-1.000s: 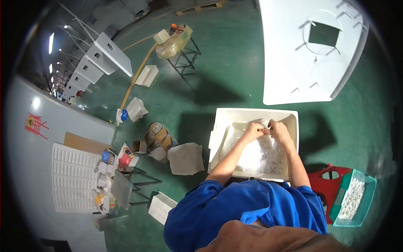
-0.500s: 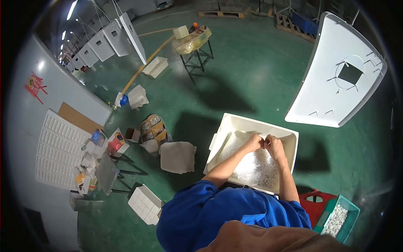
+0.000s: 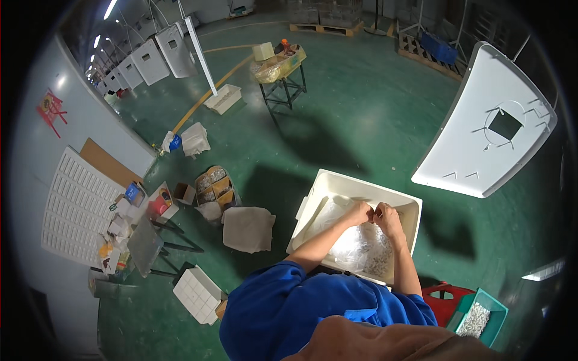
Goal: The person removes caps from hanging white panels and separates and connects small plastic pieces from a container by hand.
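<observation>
Both my hands are together over a cream plastic bin (image 3: pixel 415 216) in front of me. My left hand (image 3: pixel 360 213) and my right hand (image 3: pixel 387 218) meet at the fingertips, fingers pinched. Whatever is between them is too small to make out. Below them in the bin lie a clear plastic bag (image 3: pixel 349 243) and a heap of small white pieces (image 3: pixel 378 256).
A green bin (image 3: pixel 495 319) of small white pieces stands by a red stool (image 3: pixel 442 295) at my right. A white panel with a square hole (image 3: pixel 457 138) hangs at the right. Left are a grey-covered seat (image 3: pixel 248 230), a sectioned box (image 3: pixel 215 186) and a cluttered table (image 3: pixel 144 243).
The whole view has shifted slightly. A hanging panel at the far left has turned edge-on. My hands stay together over the bin, fingers still pinched.
</observation>
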Motion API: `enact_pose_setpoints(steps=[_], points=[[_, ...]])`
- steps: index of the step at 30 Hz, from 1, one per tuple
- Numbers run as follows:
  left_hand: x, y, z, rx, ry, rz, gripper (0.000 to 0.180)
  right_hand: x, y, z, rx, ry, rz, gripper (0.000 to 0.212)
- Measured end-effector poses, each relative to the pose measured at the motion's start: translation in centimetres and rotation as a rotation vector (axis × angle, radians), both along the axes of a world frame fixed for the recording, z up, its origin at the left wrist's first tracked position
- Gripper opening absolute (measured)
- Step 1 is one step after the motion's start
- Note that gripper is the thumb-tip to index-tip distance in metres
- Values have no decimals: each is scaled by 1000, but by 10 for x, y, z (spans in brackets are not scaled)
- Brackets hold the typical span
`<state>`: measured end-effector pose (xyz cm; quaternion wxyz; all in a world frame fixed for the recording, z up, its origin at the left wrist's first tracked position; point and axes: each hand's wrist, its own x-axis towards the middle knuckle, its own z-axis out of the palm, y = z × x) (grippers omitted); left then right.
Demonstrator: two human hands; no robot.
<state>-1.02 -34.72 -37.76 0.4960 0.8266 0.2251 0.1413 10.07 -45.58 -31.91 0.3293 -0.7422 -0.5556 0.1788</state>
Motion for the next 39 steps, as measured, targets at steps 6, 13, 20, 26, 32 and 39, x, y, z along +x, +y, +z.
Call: enact_pose_setpoints(steps=[6, 13, 20, 26, 32, 39], points=[[2, 3, -4, 24, 19, -11, 8, 1, 4, 0, -28, -38, 0, 15], [1, 7, -9, 38, -61, 9, 15, -3, 8, 9, -55, -47, -13, 15], [-2, 7, 0, 8, -34, -23, 15, -4, 7, 14, -63, -29, -11, 16], [-1, 4, 7, 32, 33, -43, 16, -2, 3, 10, -53, -27, -15, 16], [-2, 6, 1, -133, -20, -56, 18, -5, 4, 14, -63, 3, -17, 16], [0, 8, -12, -160, -36, -52, 11, -2, 2, 10, -24, 47, 31, 17]])
